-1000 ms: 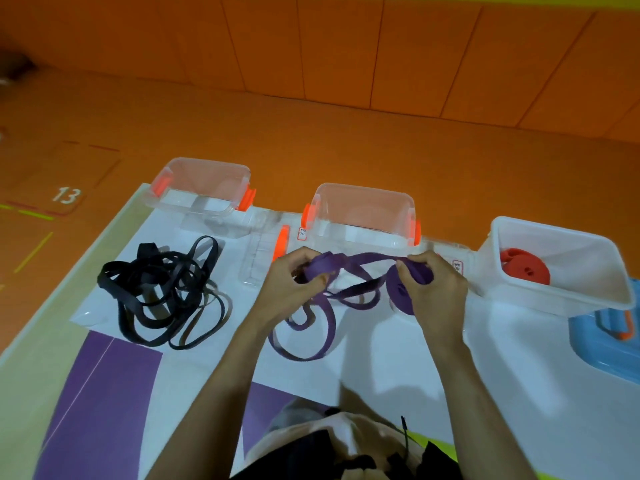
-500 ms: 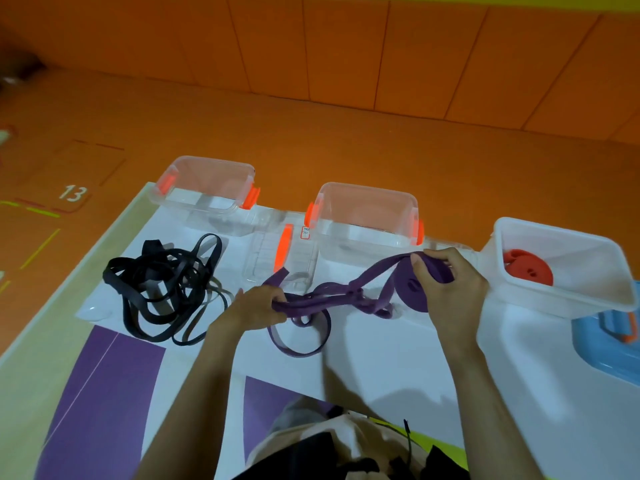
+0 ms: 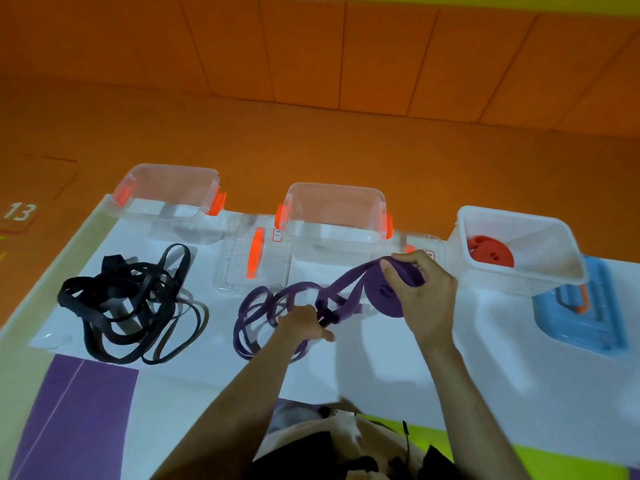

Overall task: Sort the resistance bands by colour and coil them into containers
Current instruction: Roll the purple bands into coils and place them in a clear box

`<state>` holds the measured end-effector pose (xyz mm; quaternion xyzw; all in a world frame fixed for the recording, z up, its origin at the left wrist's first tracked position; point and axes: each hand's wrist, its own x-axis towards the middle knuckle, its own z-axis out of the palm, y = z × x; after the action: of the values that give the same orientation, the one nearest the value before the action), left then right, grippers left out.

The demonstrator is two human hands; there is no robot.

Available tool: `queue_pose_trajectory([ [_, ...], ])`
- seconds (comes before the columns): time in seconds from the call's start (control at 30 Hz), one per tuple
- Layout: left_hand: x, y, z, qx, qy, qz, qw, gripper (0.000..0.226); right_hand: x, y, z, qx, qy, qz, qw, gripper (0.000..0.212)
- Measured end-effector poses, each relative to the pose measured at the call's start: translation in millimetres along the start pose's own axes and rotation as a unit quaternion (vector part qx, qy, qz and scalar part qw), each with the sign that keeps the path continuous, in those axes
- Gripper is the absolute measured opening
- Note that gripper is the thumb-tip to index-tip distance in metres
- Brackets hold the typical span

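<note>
Two hands were on the purple band (image 3: 348,280), which ran taut between them above the white sheet (image 3: 381,368). The right hand (image 3: 424,299) had fingers and thumb curled round a tight purple roll (image 3: 389,301) of that band, held on edge just in front of the middle clear container (image 3: 334,216). The left hand (image 3: 304,325), lower and nearer the person, gripped the loose strands where they bunched together, fingers closed round them. Beyond it the slack lay in open loops on the sheet. Off to the left, well apart, a tangle of black bands (image 3: 128,303) lay on the same sheet in front of the left clear container (image 3: 166,202), which had orange clips at both ends. Between the two clear containers a clear lid (image 3: 239,271) with an orange clip lay flat. To the right stood a white container (image 3: 526,275), and a coiled red band (image 3: 490,254) sat in its left end. A blue lid (image 3: 581,327) lay just beside the white container, at the sheet's right edge.
</note>
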<state>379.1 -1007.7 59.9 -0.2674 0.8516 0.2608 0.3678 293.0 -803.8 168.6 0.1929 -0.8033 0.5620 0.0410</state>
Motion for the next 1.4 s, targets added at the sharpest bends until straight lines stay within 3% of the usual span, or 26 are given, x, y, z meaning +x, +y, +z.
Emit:
queue_pose_trajectory([
  [0.13,1.4,5.0,18.5,0.064,0.136,0.004,0.989,0.045,1.1,0.9,-5.0,-0.008,0.016,0.000,1.000,0.023],
  [0.27,-14.2,9.4,3.7,0.140,0.199,0.092,0.965,0.034,4.2,6.6,-4.8,-0.039,0.014,-0.006,0.999,0.021],
  [0.4,-45.0,4.6,-29.9,0.112,0.230,0.188,0.948,0.031,5.6,15.1,4.1,-0.080,-0.003,-0.007,0.997,0.014],
  [0.6,-92.0,-16.7,-75.8,-0.110,0.146,0.231,0.956,0.031,10.7,19.4,22.6,-0.099,-0.017,-0.027,0.995,0.012],
  [0.8,-113.6,-26.6,-94.8,-0.376,0.091,0.257,0.886,0.024,16.7,22.2,35.6,-0.125,-0.012,-0.020,0.992,0.014],
  [0.87,-121.1,-29.7,-100.6,-0.409,0.102,0.264,0.868,0.025,16.0,23.4,37.0,-0.134,-0.008,-0.014,0.991,0.016],
  [1.03,-126.3,-44.1,-107.7,-0.435,0.120,0.238,0.860,0.034,15.4,24.4,35.5,-0.129,0.003,-0.012,0.992,0.018],
  [1.23,-117.1,-71.8,-100.1,-0.377,0.214,0.149,0.889,0.032,13.8,23.1,27.8,-0.118,0.014,-0.012,0.993,0.016],
  [1.3,-105.2,-86.0,-96.4,-0.306,0.188,0.103,0.928,0.031,13.0,21.7,26.4,-0.103,0.008,-0.012,0.995,0.016],
  [1.4,-77.4,-105.2,-83.9,-0.178,0.089,0.049,0.979,0.033,12.8,20.5,25.6,-0.092,-0.005,-0.017,0.996,0.020],
])
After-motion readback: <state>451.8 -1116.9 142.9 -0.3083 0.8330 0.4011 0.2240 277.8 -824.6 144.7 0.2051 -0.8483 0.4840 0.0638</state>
